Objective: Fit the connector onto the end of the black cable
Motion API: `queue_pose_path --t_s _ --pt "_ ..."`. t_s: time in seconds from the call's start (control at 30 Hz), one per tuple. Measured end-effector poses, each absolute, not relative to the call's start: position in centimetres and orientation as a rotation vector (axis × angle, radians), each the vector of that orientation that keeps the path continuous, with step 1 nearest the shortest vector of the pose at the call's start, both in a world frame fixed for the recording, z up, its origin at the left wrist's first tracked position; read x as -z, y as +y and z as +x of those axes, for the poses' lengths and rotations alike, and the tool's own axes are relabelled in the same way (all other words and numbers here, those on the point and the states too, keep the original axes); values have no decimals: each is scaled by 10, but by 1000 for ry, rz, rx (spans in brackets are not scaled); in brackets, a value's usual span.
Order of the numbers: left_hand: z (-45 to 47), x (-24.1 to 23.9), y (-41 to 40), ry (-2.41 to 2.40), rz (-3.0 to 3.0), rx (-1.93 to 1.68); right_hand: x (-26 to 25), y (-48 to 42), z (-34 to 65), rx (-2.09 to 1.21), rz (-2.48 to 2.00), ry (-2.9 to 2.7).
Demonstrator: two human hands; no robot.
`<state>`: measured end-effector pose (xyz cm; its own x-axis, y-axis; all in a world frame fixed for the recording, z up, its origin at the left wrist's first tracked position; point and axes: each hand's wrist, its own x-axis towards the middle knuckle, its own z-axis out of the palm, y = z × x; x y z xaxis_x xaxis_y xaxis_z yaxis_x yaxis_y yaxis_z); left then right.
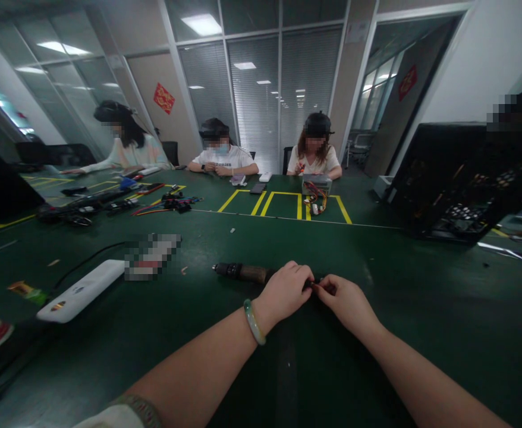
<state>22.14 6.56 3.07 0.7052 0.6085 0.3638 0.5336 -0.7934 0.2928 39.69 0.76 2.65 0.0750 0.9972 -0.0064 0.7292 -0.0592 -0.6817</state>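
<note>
An electric screwdriver (252, 273), dark and long with a metal tip at its left end, lies across the green table in front of me. My left hand (286, 286), a jade-like bangle at its wrist, is closed over the tool's right part. Right beside it, my right hand (340, 296) is closed, thumb and fingertips pinched at the tool's right end. What these fingertips hold is small, dark and mostly hidden, so I cannot make it out.
A white power strip (87, 288) with a black cable lies at left, near a blurred-out flat object (153, 257). Bundled cables (172, 201) lie farther back. A black computer case (457, 184) stands at right. Three people sit across the table, one behind a power supply (316, 183).
</note>
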Motion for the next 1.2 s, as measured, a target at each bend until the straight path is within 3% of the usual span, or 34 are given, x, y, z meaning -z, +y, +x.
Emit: queue_pose_path --t_s 0.6,1.2 --pt "224 -26 63 890 2803 -758 -24 6 400 -715 -1820 -1730" --pt "219 -36 68 784 2859 -598 -18 6 403 -759 -1819 -1758"
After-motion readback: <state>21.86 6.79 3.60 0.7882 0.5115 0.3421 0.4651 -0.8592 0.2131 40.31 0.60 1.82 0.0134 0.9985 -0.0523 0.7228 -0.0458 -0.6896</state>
